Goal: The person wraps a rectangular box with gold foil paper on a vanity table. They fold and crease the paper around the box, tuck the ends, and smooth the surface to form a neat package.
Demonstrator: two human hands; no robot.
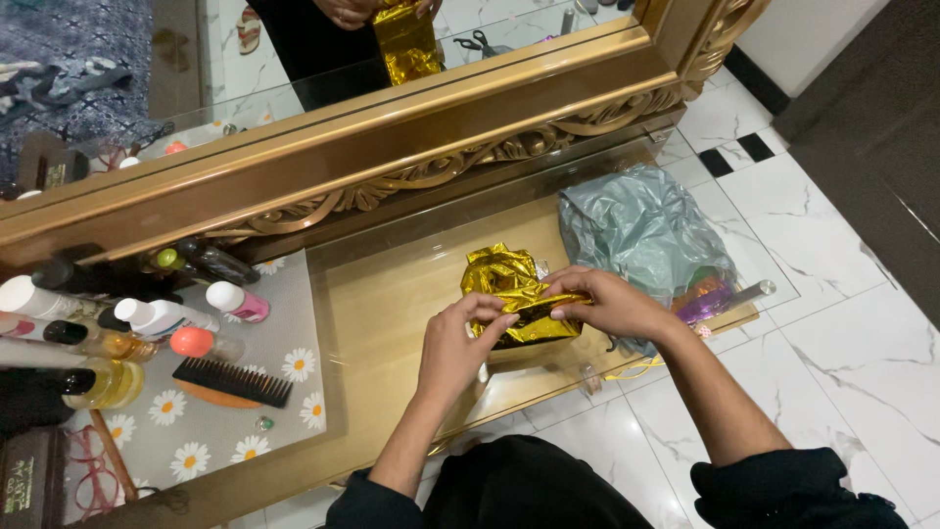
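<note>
A small box wrapped in shiny gold foil paper (507, 284) rests on the glass top of a wooden dressing table (392, 294). My left hand (460, 343) presses the foil's near side with its fingertips. My right hand (607, 304) pinches a fold of the foil from the right. Both hands hold the paper against the parcel. In the gold-framed mirror (392, 127) behind the table, the reflection of the parcel and the hands shows.
A grey plastic bag (641, 230) with coloured things inside lies right of the parcel. Left of it, on a daisy-patterned mat (225, 431), stand several bottles (162, 318) and a black comb (233, 382). The white marble floor (832, 294) lies to the right.
</note>
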